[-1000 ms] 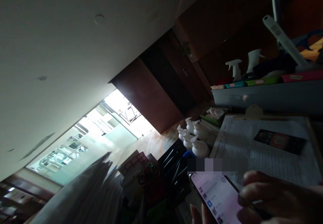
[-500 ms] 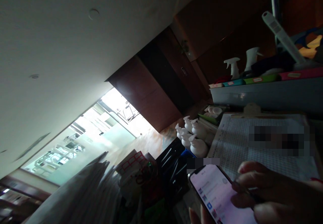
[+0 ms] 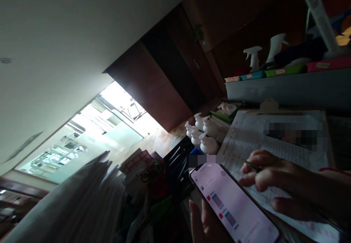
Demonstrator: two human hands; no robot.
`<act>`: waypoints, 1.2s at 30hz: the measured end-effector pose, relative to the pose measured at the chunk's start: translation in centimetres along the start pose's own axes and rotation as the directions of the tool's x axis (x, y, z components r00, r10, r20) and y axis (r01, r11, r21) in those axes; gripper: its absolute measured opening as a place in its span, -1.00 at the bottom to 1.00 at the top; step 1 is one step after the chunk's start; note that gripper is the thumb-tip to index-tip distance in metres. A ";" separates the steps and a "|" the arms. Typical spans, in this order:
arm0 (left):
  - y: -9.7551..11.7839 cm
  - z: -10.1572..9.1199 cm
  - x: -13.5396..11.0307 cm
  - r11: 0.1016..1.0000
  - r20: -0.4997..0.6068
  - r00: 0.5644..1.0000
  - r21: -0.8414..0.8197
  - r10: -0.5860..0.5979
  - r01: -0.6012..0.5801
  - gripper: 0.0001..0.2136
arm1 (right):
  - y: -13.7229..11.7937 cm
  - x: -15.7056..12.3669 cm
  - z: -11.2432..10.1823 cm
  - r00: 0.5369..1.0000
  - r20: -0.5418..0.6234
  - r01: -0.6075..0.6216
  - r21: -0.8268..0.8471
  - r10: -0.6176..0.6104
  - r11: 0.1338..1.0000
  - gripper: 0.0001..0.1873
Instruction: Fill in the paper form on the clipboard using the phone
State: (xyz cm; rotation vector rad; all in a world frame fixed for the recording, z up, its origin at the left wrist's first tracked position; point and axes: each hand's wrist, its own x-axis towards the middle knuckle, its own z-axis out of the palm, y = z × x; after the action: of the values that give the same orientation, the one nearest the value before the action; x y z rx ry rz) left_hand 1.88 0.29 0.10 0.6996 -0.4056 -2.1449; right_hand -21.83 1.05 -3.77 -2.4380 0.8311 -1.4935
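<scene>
Phone (image 3: 233, 206) (lit pale-pink screen) gripped in left hand (image 3: 203, 221), right hand (image 3: 276, 184) pinching pen (image 3: 252, 167)

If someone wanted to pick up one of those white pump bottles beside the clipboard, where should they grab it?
Probably by the round body of the nearest pump bottle, coming from above and the open front side. The pump head and spout on top are thin and stick out sideways, and the other bottles crowd close behind, so the wide belly seems the firmer hold.

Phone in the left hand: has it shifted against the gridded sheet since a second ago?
Yes. The phone now shows fuller and farther left of the gridded sheet, though the camera swung too. The right hand hovers over its screen with a pen.
</scene>
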 end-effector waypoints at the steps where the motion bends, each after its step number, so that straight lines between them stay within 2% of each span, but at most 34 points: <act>1: 0.0 -0.3 0.0 1.000 0.047 0.999 0.005 0.018 -0.018 -0.62 | 0.1 0.0 0.1 1.000 0.027 0.012 0.019 -0.013 1.000 -0.73; 3: 0.0 -0.6 0.0 0.999 0.130 0.991 0.016 0.033 -0.036 -0.66 | 0.2 0.0 0.2 0.997 0.054 0.046 0.021 -0.047 0.999 -0.71; 5: 0.0 -0.4 -0.1 0.999 0.142 0.990 0.027 0.023 -0.027 -0.65 | 0.2 0.0 0.4 0.996 0.080 0.044 0.051 -0.048 0.998 -0.71; 12: -0.6 1.3 -0.3 0.997 0.107 0.992 -0.027 0.069 -0.066 -0.75 | -0.4 0.2 0.4 1.000 0.016 0.012 0.079 -0.014 0.997 -0.75; 17: -0.4 1.3 -0.3 0.997 0.045 0.997 0.025 0.066 -0.067 -0.69 | -0.5 0.2 0.4 0.999 0.042 -0.015 0.137 0.009 0.990 -0.78; 23: -0.3 1.3 -0.3 0.997 0.052 0.996 0.008 0.078 -0.078 -0.70 | -0.4 0.0 0.5 0.997 0.064 -0.042 0.184 0.030 0.982 -0.72; 27: -0.4 1.5 -0.2 0.996 -0.027 0.999 -0.076 0.040 -0.042 -0.54 | -0.4 -0.1 0.6 0.999 0.038 -0.040 0.158 0.034 0.987 -0.74; 31: -0.5 0.9 -0.1 0.994 0.124 0.990 -0.094 0.062 -0.051 -0.61 | -0.4 -0.1 0.7 0.998 0.038 -0.046 0.111 0.042 0.993 -0.74; 34: -0.4 0.2 -0.1 0.992 0.165 0.984 -0.119 0.068 -0.048 -0.36 | -0.3 0.0 0.8 0.999 0.027 -0.040 0.129 0.037 0.991 -0.76; 36: -0.3 -0.2 -0.1 0.994 0.179 0.983 -0.104 0.046 -0.027 -0.43 | -0.2 0.0 0.9 0.999 0.028 -0.038 0.137 0.034 0.990 -0.76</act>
State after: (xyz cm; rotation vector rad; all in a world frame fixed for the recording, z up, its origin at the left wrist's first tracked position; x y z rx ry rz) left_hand 1.85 0.53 -0.25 0.4380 -0.3999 -2.1855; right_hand -21.03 1.12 -4.13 -2.3252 0.7370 -1.4522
